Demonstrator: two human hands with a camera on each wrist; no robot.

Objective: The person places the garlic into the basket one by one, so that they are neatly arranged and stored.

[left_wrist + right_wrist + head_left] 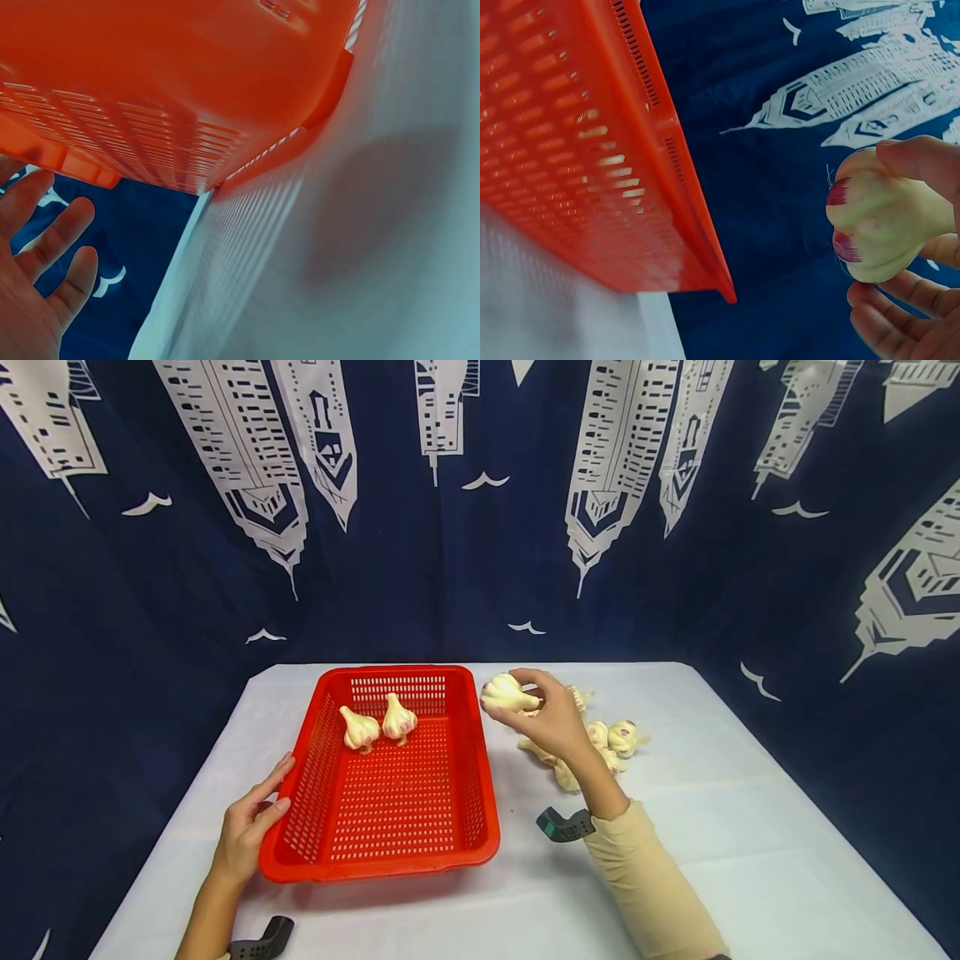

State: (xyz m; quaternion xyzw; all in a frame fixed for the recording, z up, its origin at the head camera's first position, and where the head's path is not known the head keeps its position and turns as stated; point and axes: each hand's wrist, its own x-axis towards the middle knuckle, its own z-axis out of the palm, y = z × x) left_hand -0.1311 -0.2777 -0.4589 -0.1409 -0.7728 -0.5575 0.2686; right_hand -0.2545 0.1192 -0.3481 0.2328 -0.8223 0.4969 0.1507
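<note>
My right hand (553, 717) pinches a garlic bulb (504, 692) between thumb and fingers, just beyond the right rim of a red plastic basket (491, 810). In the right wrist view, that bulb (877, 217) shows purple streaks, and the fingers (892, 319) curve around it. Two garlic bulbs (400, 718) sit inside the basket near its back left. My left hand (243, 837) lies along the basket's left side, its fingers extended at the rim. From the left wrist, the fingers (64, 236) look spread beside the basket wall (165, 142).
Several more garlic bulbs (622, 737) lie in a loose pile on the white table (720, 860), partly behind my right hand. A dark blue cloth (442, 568) printed with white buildings hangs behind the table. Each wrist carries a dark camera band (564, 825).
</note>
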